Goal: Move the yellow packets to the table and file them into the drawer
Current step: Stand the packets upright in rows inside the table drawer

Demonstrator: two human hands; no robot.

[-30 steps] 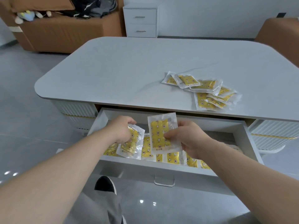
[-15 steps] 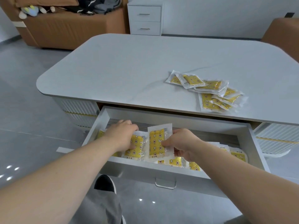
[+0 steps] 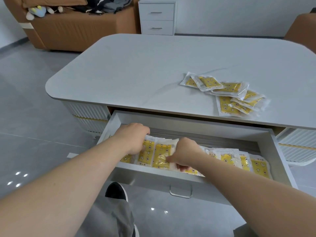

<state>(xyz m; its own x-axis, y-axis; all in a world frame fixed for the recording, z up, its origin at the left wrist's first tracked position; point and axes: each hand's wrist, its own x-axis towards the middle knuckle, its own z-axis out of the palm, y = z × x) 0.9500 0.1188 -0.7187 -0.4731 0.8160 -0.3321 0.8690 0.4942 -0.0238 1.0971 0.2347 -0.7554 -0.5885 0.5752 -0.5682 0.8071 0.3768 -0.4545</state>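
The white drawer (image 3: 191, 175) under the table (image 3: 136, 69) is pulled out, and a row of yellow packets (image 3: 242, 159) stands filed along its front. Both hands are down inside it. My left hand (image 3: 132, 137) presses on the packets at the left end of the row. My right hand (image 3: 183, 153) pinches a yellow packet (image 3: 161, 155) that stands in the row beside it. A loose pile of several more yellow packets (image 3: 227, 94) lies on the tabletop at the right.
A brown sofa (image 3: 77, 26) with clothes and a soft toy stands at the back left. A white two-drawer cabinet (image 3: 156, 18) is against the far wall. A brown seat (image 3: 302, 28) shows at the right edge. My shoe (image 3: 117, 191) rests on the grey floor below the drawer.
Both hands have dropped lower into the drawer. The packet my right hand held up above the drawer front now stands down in the row. The view has shifted closer.
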